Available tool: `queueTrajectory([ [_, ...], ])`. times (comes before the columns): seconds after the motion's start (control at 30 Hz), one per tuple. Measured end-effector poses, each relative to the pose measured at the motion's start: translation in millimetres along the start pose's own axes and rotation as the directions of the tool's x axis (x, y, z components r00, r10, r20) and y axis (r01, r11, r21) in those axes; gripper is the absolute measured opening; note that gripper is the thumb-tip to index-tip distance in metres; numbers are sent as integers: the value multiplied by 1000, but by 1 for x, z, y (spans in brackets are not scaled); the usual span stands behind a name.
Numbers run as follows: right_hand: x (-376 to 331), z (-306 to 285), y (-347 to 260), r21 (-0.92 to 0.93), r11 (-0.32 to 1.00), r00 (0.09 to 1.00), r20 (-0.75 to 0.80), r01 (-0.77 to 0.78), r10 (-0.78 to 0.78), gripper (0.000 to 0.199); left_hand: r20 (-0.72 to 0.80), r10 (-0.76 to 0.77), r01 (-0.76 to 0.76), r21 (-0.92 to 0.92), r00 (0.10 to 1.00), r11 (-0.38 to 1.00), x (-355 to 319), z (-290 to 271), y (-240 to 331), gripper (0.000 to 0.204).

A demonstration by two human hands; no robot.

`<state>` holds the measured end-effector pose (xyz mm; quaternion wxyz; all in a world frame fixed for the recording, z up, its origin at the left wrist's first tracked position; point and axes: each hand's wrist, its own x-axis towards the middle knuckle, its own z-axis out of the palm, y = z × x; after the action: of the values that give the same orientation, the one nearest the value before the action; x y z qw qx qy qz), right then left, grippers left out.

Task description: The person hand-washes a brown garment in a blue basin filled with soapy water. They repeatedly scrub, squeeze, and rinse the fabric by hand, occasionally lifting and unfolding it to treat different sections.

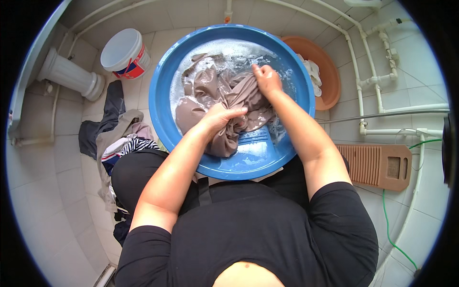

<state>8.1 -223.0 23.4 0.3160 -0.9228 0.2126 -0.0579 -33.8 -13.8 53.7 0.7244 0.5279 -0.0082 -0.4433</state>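
Observation:
A wet grey-brown garment (206,88) lies bunched in a big round blue basin (159,119) of sudsy water (234,48). My left hand (221,118) is closed on a fold near the middle of the cloth, thumb pointing right. Farther right and a little farther away, my right hand (267,80) grips another part of it, with the cloth stretched between the two hands. Ridges moulded into the basin's near wall form a washboard (253,137), partly under the cloth. What kind of garment it is, I cannot tell.
On the left floor is a heap of clothes (119,129), with a white bucket (122,50) and a white pedestal (71,74) beyond. An orange basin (330,81) holding white cloth stands right of the blue one. A brown washboard (373,165), white pipes (354,71) and a green hose (389,229) are at right.

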Motion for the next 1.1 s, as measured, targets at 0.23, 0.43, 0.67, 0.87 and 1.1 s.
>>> queueTrajectory([
  [0.23, -17, -8, 63, -331, 746, 804, 391, 578, -449, 63, -173, 176, 112, 944, 969, 311, -8, 4, 7, 91],
  [0.43, -8, -7, 49, -390, 868, 839, 542, 307, -53, 58, -195, 158, 163, 968, 968, 191, -4, -3, 5, 56],
  [0.67, -23, -53, 0, -129, 915, 842, 457, 382, -287, 51, -156, 262, -292, -213, 952, 932, -11, -21, 28, 23],
  [0.87, -23, -18, 6, 8, 800, 654, 572, 600, -496, 53, -274, 20, -205, -667, 962, 716, 9, -44, 10, 29],
  [1.1, -14, 14, 16, -426, 904, 932, 318, -23, 174, 47, -402, -161, -159, -652, 901, 741, 29, -47, -27, 27],
])
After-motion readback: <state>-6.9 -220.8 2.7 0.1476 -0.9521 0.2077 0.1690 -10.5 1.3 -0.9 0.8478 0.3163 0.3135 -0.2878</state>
